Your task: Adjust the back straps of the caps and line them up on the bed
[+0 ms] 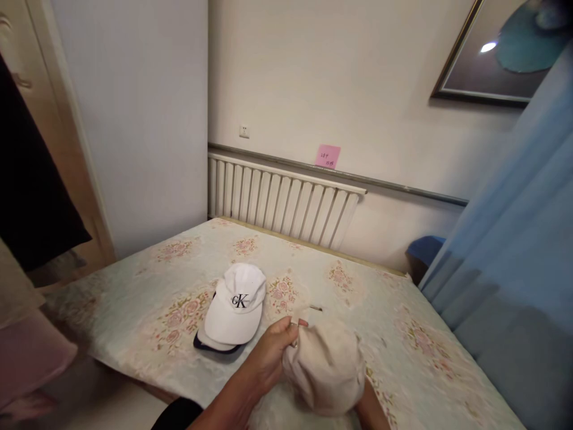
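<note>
My left hand pinches the edge of a beige cap held low over the bed, near its front edge. My right hand is hidden under or inside that cap; only the wrist shows below it. To the left on the flowered bedspread lies a white cap with black letters, stacked on other caps, the lowest with a dark brim.
A white radiator lines the wall behind the bed, with a pink note above it. A blue curtain hangs at the right. A doorway with dark cloth is at the left.
</note>
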`<state>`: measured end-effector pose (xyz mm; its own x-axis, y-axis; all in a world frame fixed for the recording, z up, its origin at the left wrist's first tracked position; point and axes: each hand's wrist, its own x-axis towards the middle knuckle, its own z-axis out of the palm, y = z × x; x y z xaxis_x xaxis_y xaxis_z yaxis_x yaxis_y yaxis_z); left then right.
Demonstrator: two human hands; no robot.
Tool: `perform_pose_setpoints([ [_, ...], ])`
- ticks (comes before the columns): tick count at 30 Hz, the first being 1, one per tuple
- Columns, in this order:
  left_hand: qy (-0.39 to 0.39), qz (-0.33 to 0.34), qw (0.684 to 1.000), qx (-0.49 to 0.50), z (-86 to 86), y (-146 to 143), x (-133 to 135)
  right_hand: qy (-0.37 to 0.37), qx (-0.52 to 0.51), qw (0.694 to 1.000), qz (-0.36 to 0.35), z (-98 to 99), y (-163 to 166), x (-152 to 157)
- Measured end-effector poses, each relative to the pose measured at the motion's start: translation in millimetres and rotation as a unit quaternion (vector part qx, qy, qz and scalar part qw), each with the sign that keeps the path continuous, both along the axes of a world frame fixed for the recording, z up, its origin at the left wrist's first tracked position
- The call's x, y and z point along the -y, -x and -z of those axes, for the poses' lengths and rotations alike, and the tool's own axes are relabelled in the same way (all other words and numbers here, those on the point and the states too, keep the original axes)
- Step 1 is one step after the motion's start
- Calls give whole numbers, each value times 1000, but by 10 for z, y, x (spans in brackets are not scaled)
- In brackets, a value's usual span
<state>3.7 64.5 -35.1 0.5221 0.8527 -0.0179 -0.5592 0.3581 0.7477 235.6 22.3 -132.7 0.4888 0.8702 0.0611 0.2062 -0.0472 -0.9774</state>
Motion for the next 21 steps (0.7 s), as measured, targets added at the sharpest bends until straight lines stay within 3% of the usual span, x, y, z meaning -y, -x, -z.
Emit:
perform_pose_setpoints([
  [2, 6, -2, 1000, -9, -15, -17, 30, -5, 15, 999, 37, -241, -110, -8],
  [4, 0, -8, 1000, -9, -20, -55, 59, -32, 36, 991, 127, -572, -135, 39],
  [5, -1, -8, 1000, -10, -26, -78, 77, -52, 55, 989, 123, -760, -103, 86],
  [8, 8, 9, 1000, -25, -87, -153, 167, -135, 164, 977, 5, -1312, 140, 281],
  [11, -42, 52, 998, -13, -209, -204, 297, -207, 322, 908, -170, -1672, 446, 447],
  [13, -92, 68, 993, -12, -279, -215, 378, -208, 412, 852, -249, -1763, 602, 505],
  [15, -111, 63, 991, -51, -309, -212, 435, -187, 467, 817, -281, -1752, 702, 529],
  [21, -135, 61, 978, -147, -193, -207, 500, -156, 498, 793, -315, -1507, 732, 558],
])
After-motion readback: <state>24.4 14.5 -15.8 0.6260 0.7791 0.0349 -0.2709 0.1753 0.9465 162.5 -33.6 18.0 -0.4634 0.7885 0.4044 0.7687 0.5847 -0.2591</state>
